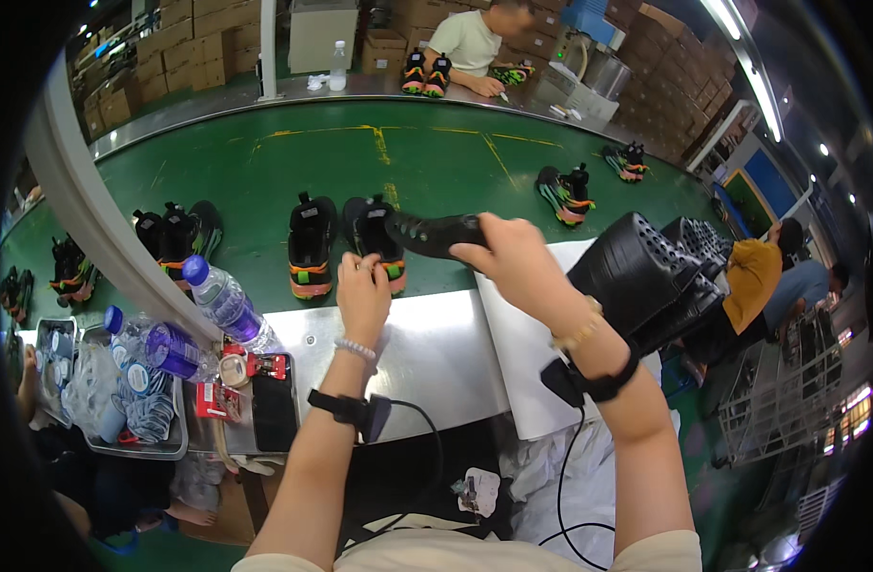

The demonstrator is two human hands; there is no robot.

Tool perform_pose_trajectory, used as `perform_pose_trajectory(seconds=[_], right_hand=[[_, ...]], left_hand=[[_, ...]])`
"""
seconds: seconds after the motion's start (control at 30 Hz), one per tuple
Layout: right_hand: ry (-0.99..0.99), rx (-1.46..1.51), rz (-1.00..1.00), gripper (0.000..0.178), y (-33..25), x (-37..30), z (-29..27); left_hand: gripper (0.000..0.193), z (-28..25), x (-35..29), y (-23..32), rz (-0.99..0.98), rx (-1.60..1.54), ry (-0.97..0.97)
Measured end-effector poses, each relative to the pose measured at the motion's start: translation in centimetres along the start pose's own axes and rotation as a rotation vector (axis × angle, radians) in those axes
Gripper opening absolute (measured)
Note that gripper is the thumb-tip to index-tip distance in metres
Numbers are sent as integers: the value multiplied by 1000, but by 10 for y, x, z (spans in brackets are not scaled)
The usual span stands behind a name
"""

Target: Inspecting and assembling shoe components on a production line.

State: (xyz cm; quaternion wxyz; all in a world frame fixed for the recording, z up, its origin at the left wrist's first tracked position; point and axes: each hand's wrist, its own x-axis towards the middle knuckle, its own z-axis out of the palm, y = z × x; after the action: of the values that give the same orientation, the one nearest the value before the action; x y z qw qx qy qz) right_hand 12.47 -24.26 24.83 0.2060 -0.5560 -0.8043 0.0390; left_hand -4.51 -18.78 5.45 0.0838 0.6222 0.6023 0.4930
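The right hand (515,262) pinches one end of a black perforated insole (436,236) between its thumb and fingers, near the centre of the frame; the insole points left from the fingertips, its far end overlapping the side of a black sneaker (368,224) in this view, though whether the two touch I cannot tell. The left hand (363,297), just left of centre, has its fingers drawn close together at the heel of that sneaker, whose green and orange trim shows beside them; whether they grip the heel or only rest on it is unclear. Just left of it stands a matching sneaker (312,238), heel toward the lower edge. Both shoes sit on a green work surface (436,157), bordered below by a bare metal strip (427,357). Right of centre, a white sheet (524,377) lies beside a large bundle of black insoles (616,272) with many holes. At left, two purple-labelled bottles, one upright-leaning bottle (229,305) and one lower bottle (174,351), stand near a tray (181,440) of blue-grey pieces. At the upper middle, a co-worker (465,46) handles a shoe beside a pair of sneakers (426,76).
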Motion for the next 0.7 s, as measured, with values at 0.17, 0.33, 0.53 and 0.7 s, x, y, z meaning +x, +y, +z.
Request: perform_pose_trajectory(seconds=[0.17,0.33,0.53,0.7], right_hand=[[-201,-140,-163,37,3,79,75],[-252,-246,-163,41,-14,120,110],[-743,-308,141,47,-38,160,106],[-522,-294,169,25,-32,147,146]], left_hand=[[38,5,-18,-32,-20,-175,-106],[37,-3,-13,-24,-143,-288,-147],[36,2,-13,-32,-111,-235,-100],[37,-6,-10,-26,-217,-358,-136]])
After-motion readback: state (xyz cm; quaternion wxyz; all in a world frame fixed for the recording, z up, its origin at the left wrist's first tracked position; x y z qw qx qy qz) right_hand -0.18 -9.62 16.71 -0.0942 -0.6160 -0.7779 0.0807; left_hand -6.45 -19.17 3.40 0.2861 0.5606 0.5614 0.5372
